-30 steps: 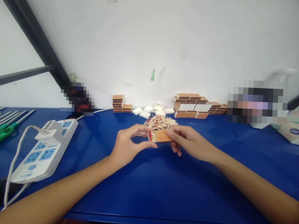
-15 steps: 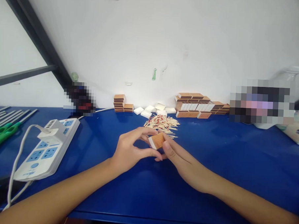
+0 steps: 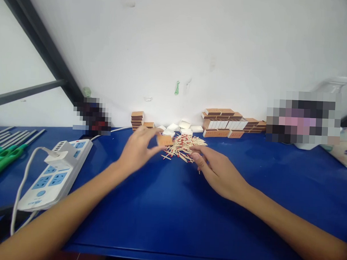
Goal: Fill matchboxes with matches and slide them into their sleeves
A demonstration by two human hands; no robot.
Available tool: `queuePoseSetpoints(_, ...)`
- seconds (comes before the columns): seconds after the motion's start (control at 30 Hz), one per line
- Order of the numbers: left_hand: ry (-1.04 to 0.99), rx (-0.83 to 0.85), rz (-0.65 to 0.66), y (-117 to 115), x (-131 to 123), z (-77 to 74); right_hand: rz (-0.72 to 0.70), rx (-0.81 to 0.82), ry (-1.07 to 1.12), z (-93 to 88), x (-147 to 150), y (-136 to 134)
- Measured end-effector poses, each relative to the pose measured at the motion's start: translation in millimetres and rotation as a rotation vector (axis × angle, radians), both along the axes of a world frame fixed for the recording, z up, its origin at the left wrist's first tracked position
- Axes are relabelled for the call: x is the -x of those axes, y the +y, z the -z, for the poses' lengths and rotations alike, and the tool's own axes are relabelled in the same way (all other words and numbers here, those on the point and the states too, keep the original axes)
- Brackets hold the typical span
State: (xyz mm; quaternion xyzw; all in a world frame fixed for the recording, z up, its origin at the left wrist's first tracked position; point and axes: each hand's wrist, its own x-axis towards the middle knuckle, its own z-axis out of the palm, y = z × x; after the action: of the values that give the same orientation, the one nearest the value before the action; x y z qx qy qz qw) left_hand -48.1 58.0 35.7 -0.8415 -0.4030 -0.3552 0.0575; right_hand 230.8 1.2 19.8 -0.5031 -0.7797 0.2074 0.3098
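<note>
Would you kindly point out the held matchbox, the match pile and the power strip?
Held matchbox [image 3: 165, 140]: head view, orange face.
Match pile [image 3: 186, 144]: head view, its middle.
Power strip [image 3: 58, 179]: head view, a blue socket.

Orange matchbox between the left fingers; pale, red-tipped matches beside the right fingers; solid blue table beneath both; white trays beyond.

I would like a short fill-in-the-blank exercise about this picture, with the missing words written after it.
In the person's ____ hand is a small matchbox.
The loose matches have ____ heads.
The table is ____ in colour.
Behind the stacked matchboxes stands a pale ____.

Missing words: left; red; blue; wall.
</note>
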Motion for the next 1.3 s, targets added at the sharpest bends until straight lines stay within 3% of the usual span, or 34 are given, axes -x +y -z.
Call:
queuePoseSetpoints(0.17, 0.274, -0.118, -0.106, 70.4, 21.4, -23.1, -0.039, -0.015, -0.091, -0.8, -2.5, 5.3)
queuePoseSetpoints(0.3, 0.442, -0.133, -0.097, 106.7, 26.8, -21.3, -0.054, -0.034, -0.100, -2.3, -1.0, 4.3)
queuePoseSetpoints(0.5, 0.420, -0.149, -0.127, 113.0, 35.6, -6.7, -0.012, -0.069, -0.113, -1.7, -8.9, 11.3)
queuePoseSetpoints(0.73, 0.445, -0.160, -0.118, 113.3, 34.6, -2.6, 0.073, -0.113, -0.178, 7.2, -24.6, 35.0)
queuePoseSetpoints(0.93, 0.452, -0.218, -0.115, 87.1, 20.5, -5.9, 0.165, -0.138, -0.201, 2.8, -38.7, 46.4)
queuePoseSetpoints(1.1, 0.433, -0.078, 0.093, 31.9, -1.4, -6.9, 0.228, -0.181, -0.264, -0.1, -54.2, 55.8)
queuePoseSetpoints(1.2, 0.366, 0.067, 0.200, 2.2, -8.1, -1.0, 0.123, -0.161, -0.256, 2.3, -55.7, 59.0)
queuePoseSetpoints(1.3, 0.361, 0.061, 0.182, -13.8, -8.0, 7.3, -0.006, -0.102, -0.245, 6.1, -50.8, 57.0)
